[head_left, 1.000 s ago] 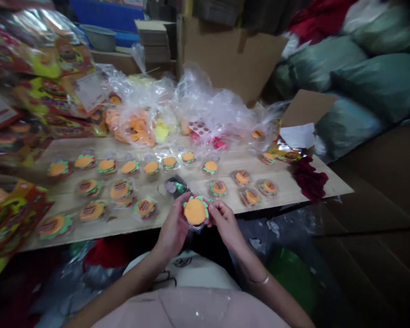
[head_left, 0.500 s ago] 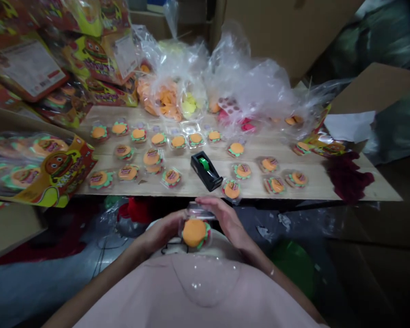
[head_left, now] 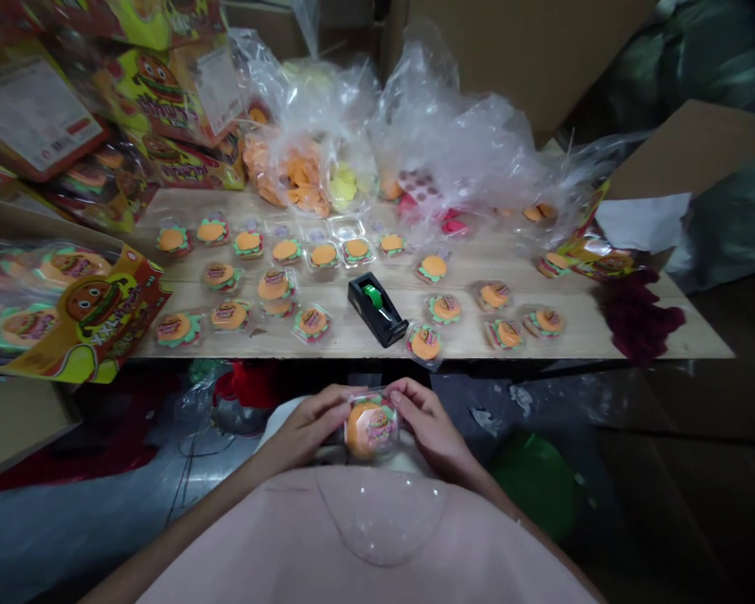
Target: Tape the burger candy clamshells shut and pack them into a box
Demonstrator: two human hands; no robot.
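Note:
Close to my body, in front of the table edge, a toy burger in a clear plastic case [head_left: 371, 428] is held between both hands. My left hand [head_left: 318, 419] grips its left side, thumb on top. On the right side, my right hand [head_left: 424, 419] pinches the upper corner of the case. The lid lies over the burger, and a printed label shows on it. Just beyond, on the table [head_left: 289, 346], stands a black tape dispenser [head_left: 377, 310] with a green core. Several cased burgers [head_left: 426, 342] lie on both sides of it.
An open display box [head_left: 101, 310] full of burgers stands at the left, with stacked boxes [head_left: 157, 92] behind. Clear bags [head_left: 471, 151] of orange, yellow and red pieces line the back. A dark red cloth [head_left: 642, 315] lies at right; a green stool [head_left: 534, 482] is below.
The clear lid, raised before, is now down over the burger, and the label shows on top. My fingers have closed in around the case's sides. The view has shifted slightly.

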